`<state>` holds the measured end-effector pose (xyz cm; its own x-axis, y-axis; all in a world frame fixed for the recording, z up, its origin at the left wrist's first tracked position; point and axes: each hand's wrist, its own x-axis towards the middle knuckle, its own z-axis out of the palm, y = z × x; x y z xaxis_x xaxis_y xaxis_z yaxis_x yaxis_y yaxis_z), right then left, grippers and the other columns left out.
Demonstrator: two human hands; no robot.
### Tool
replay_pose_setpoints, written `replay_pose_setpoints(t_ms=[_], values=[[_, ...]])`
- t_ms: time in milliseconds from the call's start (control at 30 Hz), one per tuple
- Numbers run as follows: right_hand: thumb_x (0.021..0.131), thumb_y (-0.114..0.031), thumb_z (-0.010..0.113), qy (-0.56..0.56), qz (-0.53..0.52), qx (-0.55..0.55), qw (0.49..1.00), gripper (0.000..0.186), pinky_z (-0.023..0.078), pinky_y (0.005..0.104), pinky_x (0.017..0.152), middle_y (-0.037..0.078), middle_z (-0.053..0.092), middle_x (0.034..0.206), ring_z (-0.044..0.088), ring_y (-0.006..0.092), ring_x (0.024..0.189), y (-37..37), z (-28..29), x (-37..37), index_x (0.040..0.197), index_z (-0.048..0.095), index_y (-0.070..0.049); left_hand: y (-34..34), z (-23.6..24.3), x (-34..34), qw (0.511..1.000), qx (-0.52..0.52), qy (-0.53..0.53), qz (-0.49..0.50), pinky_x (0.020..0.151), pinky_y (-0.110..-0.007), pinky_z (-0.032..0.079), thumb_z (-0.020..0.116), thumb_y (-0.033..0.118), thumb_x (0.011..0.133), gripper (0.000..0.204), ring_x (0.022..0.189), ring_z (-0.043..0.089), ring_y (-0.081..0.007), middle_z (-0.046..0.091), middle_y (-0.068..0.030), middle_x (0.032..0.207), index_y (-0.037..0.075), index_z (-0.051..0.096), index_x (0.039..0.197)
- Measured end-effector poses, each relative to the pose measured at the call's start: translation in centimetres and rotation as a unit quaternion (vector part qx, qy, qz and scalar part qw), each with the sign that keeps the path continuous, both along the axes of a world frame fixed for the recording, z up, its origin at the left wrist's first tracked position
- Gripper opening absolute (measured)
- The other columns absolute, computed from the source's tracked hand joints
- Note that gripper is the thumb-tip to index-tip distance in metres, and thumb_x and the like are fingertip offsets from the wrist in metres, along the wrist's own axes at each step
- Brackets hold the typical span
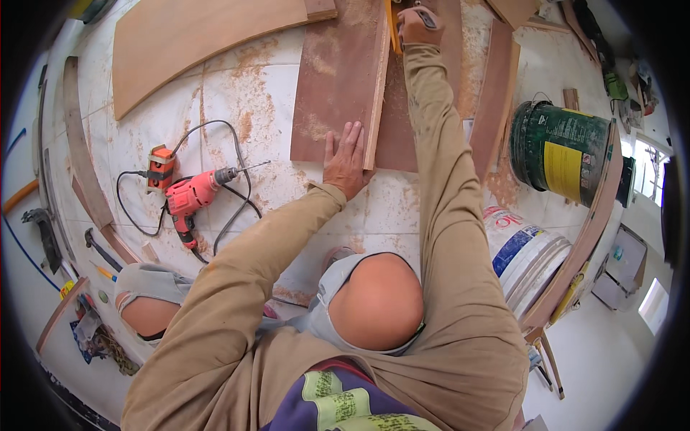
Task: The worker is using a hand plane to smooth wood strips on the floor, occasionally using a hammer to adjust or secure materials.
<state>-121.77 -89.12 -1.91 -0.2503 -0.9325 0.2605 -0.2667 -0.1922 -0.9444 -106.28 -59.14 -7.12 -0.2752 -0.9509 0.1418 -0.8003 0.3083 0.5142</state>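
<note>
The left grip (348, 162) lay, slightly spread, on a brown plywood board (327, 90); the right grip (421, 27) curled beside a yellow tool (393, 27) (what it pinched, I could not tell)

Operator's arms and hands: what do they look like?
Long, loose, wrinkled tan fabric sleeves cover both arms down to the wrists. Left hand and right hand are bare, without gloves.
</note>
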Motion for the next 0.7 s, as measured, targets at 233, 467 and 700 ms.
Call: replay_pose_setpoints(t_ms=[233,467,700], values=[[0.081,-0.002,0.06,-0.044,0.034,0.083,0.995,0.008,0.049,0.0287,0.056,0.009,0.065,0.068,0.062,0.0152,0.06,20.9,-0.8,3.8,0.078,0.067,-0.002,0.7,-1.1,3.0,0.999,0.016,-0.04,0.019,0.122,-0.06,0.018,0.069,0.037,0.084,0.088,0.153,0.027,-0.0298,0.032,-0.0152,0.162,-0.002,0.033,0.154],[0.079,0.0,0.063,-0.004,0.0,0.063,0.998,0.005,0.051,0.031,0.064,0.012,0.064,0.071,0.064,0.0197,0.067,28.1,2.5,5.7,0.078,0.068,-0.002,0.7,-0.5,3.0,0.997,0.038,-0.07,0.002,0.122,-0.06,0.018,0.069,0.036,0.084,0.087,0.154,0.026,-0.0296,0.031,-0.0147,0.162,0.0,0.033,0.155],[0.085,-0.014,0.065,0.015,-0.03,0.002,0.999,0.018,0.046,0.0311,0.045,0.003,0.063,0.06,0.056,0.0136,0.048,-4.0,-0.7,-0.4,0.07,0.07,-0.004,0.2,-0.3,-1.1,1.0,-0.002,0.003,0.012,0.122,-0.059,0.018,0.063,0.032,0.089,0.076,0.15,0.033,-0.0306,0.036,-0.0137,0.159,0.002,0.036,0.153]])
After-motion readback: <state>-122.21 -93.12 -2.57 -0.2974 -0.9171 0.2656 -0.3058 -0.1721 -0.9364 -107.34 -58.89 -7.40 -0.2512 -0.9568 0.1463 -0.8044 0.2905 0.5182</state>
